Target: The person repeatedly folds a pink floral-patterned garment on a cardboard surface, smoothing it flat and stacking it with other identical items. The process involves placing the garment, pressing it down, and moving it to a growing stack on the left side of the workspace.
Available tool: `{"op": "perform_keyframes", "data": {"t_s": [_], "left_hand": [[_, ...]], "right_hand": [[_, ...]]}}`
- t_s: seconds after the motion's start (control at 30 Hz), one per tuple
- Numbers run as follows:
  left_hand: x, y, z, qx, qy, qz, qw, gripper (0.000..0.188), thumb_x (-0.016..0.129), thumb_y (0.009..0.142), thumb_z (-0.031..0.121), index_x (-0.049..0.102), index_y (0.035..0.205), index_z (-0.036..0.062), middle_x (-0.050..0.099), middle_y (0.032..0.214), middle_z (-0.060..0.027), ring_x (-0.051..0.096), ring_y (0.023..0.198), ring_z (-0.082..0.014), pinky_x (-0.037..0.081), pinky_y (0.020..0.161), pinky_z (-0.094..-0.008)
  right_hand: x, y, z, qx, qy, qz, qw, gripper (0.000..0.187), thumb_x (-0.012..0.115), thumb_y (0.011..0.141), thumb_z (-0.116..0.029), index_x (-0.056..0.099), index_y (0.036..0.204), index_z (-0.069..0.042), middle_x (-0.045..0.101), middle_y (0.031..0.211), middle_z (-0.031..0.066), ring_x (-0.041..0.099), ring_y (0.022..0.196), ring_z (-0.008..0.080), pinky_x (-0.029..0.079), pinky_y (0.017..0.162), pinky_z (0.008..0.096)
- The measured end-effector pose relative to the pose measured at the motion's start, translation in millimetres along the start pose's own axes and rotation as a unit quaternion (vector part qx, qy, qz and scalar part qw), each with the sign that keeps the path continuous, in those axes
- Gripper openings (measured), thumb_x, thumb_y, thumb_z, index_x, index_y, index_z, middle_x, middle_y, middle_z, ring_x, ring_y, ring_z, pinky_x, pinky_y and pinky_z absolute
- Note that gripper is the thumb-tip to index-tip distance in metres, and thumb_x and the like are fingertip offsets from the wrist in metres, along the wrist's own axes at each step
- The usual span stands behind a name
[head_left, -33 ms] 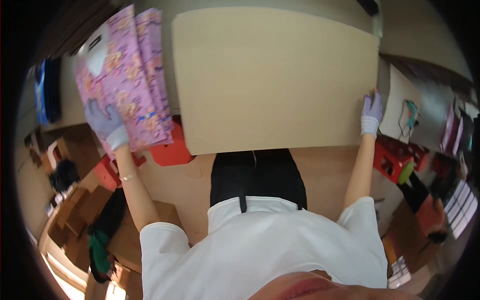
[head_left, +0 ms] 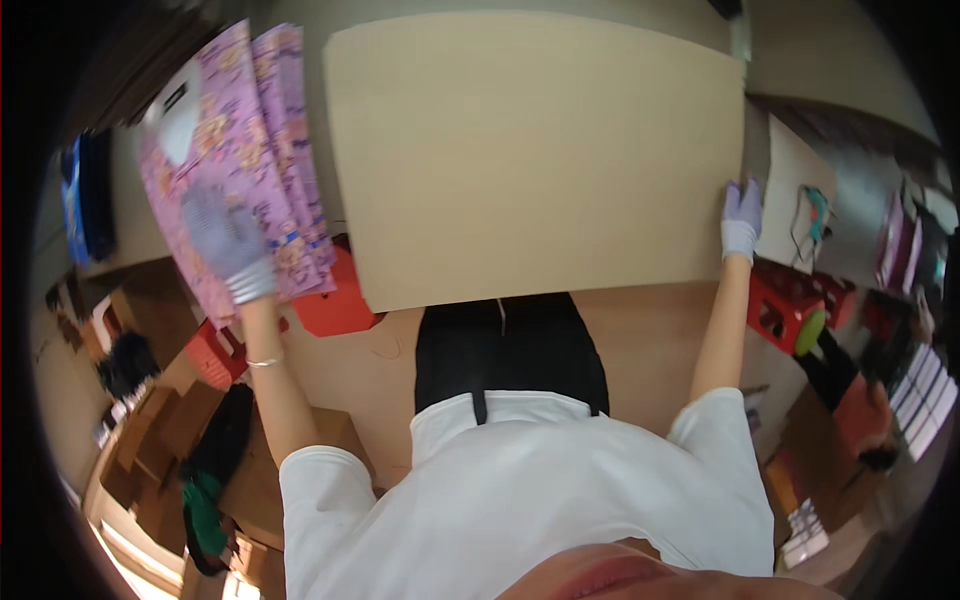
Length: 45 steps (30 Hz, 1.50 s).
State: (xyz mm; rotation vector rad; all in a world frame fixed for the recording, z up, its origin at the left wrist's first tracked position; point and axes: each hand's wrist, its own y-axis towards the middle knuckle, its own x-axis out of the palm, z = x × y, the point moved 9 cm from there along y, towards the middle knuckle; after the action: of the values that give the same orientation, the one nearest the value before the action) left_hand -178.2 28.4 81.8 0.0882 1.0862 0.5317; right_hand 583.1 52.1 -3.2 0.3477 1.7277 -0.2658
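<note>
My left hand [head_left: 226,236], in a pale lavender glove with a white cuff, is over the lower part of a folded pink floral garment [head_left: 215,135]. Its fingers are stretched out and slightly blurred; I cannot tell whether they touch the cloth. Behind it, more folded floral pieces [head_left: 287,130] lie stacked. A large plain tan cardboard sheet [head_left: 535,160] lies flat in front of me. At its right edge rests my right hand [head_left: 741,220], gloved the same way, fingers extended along the edge and nothing visibly grasped.
Right of the sheet, a teal tool with a cord [head_left: 815,215] lies on a white board [head_left: 785,180]. Red plastic stools [head_left: 345,300] stand under the table edge. Blue folded items [head_left: 75,200] are at far left. Two people [head_left: 205,515] [head_left: 860,415] are further off, among cardboard boxes.
My left hand has shifted right over the floral garment, with its fingers closer together. My right hand stays at the sheet's edge. The whole view has moved slightly.
</note>
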Motion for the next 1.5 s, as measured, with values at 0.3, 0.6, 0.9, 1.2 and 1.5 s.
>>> {"op": "perform_keyframes", "data": {"t_s": [0.3,0.6,0.9,1.2,1.5], "left_hand": [[134,-123,191,0.237,0.21,-0.299,0.9,0.065,0.07,0.081,0.027,0.051,0.136,-0.0014,0.025,0.159,-0.019,0.018,0.147,-0.045,0.016,0.116,-0.0618],[75,-88,90,0.009,-0.034,-0.008,0.999,0.063,0.075,0.084,0.02,0.049,0.136,-0.0028,0.046,0.145,-0.0207,0.047,0.132,-0.0306,0.037,0.11,-0.0444],[15,-73,93,-0.189,-0.226,-0.04,0.955,0.026,0.065,0.095,0.01,0.067,0.116,-0.005,0.072,0.101,-0.0079,0.064,0.087,-0.0116,0.053,0.079,-0.026],[66,-111,263,0.168,-0.177,-0.173,0.954,0.054,0.045,0.101,0.037,0.045,0.146,0.0077,0.032,0.155,-0.0235,0.03,0.143,-0.0437,0.026,0.117,-0.0459],[147,-122,245,0.186,0.025,-0.123,0.975,0.06,0.054,0.096,0.037,0.041,0.146,0.0064,0.029,0.157,-0.0202,0.029,0.143,-0.0434,0.023,0.118,-0.05]], "right_hand": [[-39,-34,-47,-0.087,-0.152,0.095,0.98,0.057,0.063,0.089,-0.033,0.051,0.133,0.001,0.051,0.14,0.0194,0.043,0.134,0.0356,0.035,0.11,0.0451],[-160,-75,23,-0.036,0.486,0.178,0.855,0.019,0.068,0.091,-0.005,0.065,0.108,0.005,0.065,0.103,0.0061,0.059,0.093,0.0134,0.048,0.085,0.0275],[-97,-17,37,0.001,0.398,0.057,0.916,0.024,0.068,0.094,-0.017,0.067,0.108,0.002,0.069,0.096,0.003,0.063,0.089,0.0112,0.05,0.082,0.0242],[-100,-90,-207,-0.344,0.373,-0.065,0.86,0.047,0.055,0.099,-0.029,0.052,0.141,-0.009,0.049,0.148,0.0129,0.041,0.14,0.0304,0.031,0.115,0.0371],[-10,-108,-257,-0.339,0.195,0.027,0.92,0.044,0.065,0.083,-0.028,0.06,0.122,-0.009,0.056,0.137,0.0108,0.044,0.136,0.026,0.025,0.114,0.057]]}}
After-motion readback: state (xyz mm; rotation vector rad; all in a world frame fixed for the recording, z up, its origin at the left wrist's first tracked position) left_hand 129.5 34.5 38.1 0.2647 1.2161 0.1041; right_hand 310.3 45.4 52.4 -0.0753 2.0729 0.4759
